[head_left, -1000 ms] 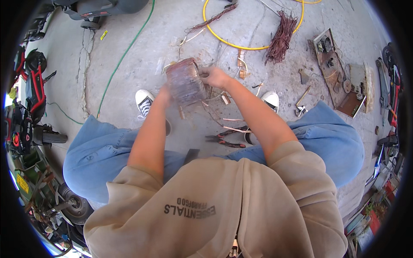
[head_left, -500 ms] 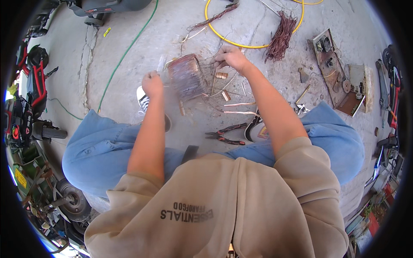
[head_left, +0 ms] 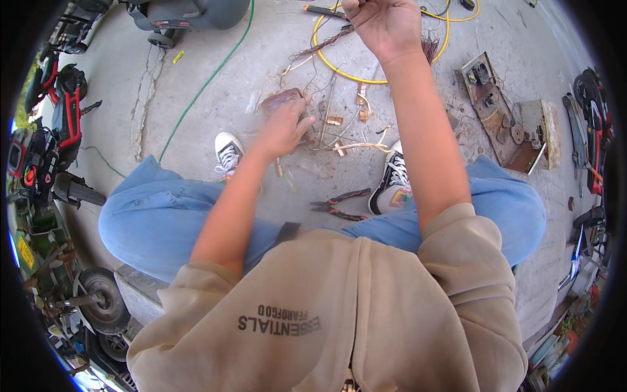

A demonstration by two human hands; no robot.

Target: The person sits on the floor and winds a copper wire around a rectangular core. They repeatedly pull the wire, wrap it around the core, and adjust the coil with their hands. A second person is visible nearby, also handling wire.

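A block wound with reddish-brown wire [head_left: 281, 98] sits on the concrete between my feet. My left hand [head_left: 286, 127] lies over it, fingers stretched and thumb apart, hiding much of it. My right hand [head_left: 390, 29] is raised at the top edge of the view, well beyond the block. Its fingers are curled, and whatever they may hold is out of sight. Thin loose wires [head_left: 328, 108] trail on the floor right of the block. Small copper pieces [head_left: 334, 121] and a pale stripped cable [head_left: 362, 146] lie close by.
Red-and-black pliers [head_left: 341, 204] lie beside my right shoe [head_left: 394, 179]. A yellow hose [head_left: 353, 78] curves at the far side; a green hose [head_left: 209, 81] runs at left. An opened metal panel [head_left: 493, 111] stands at right. Red-and-black scooters [head_left: 68, 124] are at far left.
My right hand has swung up and away from the block to the top edge. My left hand has moved right, onto the block. The head view has shifted slightly.
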